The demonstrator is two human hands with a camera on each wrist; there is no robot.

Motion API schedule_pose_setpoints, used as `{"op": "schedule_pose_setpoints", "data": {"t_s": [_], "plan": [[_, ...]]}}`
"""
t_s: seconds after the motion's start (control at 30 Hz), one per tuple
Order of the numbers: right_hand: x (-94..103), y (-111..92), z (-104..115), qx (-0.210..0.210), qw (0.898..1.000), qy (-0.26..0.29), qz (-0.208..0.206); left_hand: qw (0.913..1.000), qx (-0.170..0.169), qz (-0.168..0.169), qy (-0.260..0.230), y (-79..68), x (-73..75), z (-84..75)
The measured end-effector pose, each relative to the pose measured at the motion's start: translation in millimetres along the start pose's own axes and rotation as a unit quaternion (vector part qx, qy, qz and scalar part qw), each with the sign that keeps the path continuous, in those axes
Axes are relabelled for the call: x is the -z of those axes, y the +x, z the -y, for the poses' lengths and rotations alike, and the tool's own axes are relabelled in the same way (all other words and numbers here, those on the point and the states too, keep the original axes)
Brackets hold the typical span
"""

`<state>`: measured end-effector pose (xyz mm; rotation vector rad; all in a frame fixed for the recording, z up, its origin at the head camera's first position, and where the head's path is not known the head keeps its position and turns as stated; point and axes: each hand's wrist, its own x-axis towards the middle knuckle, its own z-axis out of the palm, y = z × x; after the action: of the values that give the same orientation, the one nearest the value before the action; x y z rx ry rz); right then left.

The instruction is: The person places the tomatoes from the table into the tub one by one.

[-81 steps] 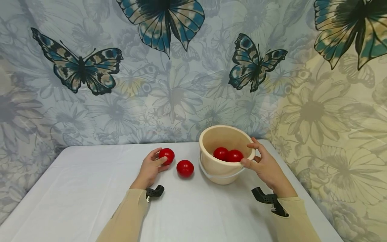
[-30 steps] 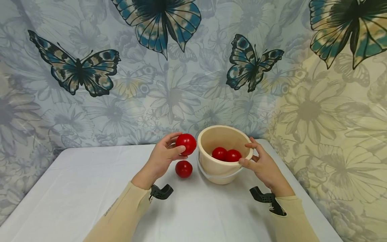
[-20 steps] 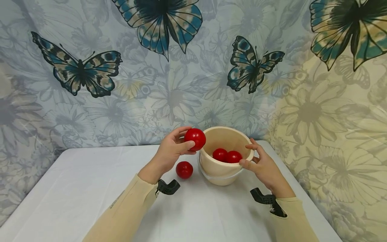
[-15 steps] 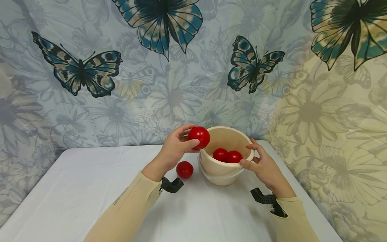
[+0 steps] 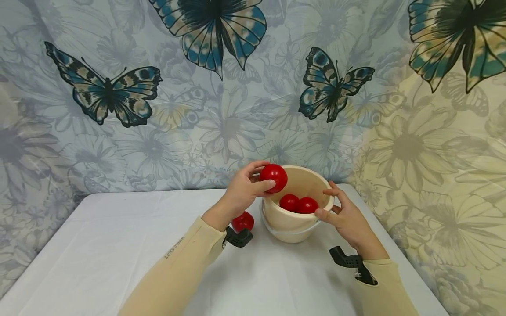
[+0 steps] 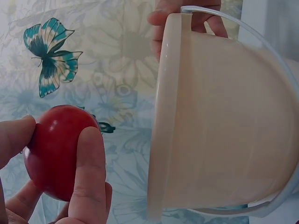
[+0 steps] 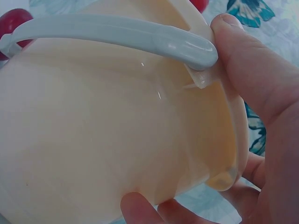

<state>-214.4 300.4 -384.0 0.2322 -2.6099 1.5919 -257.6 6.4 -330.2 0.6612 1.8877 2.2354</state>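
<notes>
My left hand pinches a shiny red tomato between thumb and fingers, above the left rim of a cream bucket. In the left wrist view the held tomato is in front of the bucket's mouth, with a gap to the rim. Two more red tomatoes lie inside the bucket. My right hand grips the bucket's right rim; the right wrist view shows its thumb beside the pale handle. Another tomato sits on the table left of the bucket, partly covered by the left wrist.
A white cloth covers the table. Behind it hangs a backdrop printed with butterflies and flowers. Black wrist mounts stick out from both wrists. The bucket's handle hangs down along its front.
My left hand has lifted the tomato from the table and carried it up and rightward to the bucket's left rim. My right hand keeps its grip on the bucket.
</notes>
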Motion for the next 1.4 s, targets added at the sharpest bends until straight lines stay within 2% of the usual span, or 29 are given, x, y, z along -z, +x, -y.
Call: {"op": "schedule_pose_setpoints", "data": {"t_s": [0.53,0.77,1.13,1.4], "plan": [[-0.5,0,-1,0.0,1.0,0.008,0.0,0.9989,0.031,-0.012,0.034,8.2,-14.0,12.2],[-0.5,0,1,0.002,1.0,0.006,0.002,0.9983,0.055,-0.008,0.018,9.1,-16.3,17.7],[-0.3,0,2,-0.003,1.0,0.004,0.0,0.998,0.058,-0.016,0.022,9.8,-18.6,17.4],[0.1,-1,4,-0.006,1.0,0.003,-0.002,0.9984,0.056,-0.01,-0.001,9.2,-16.6,18.5]]}}
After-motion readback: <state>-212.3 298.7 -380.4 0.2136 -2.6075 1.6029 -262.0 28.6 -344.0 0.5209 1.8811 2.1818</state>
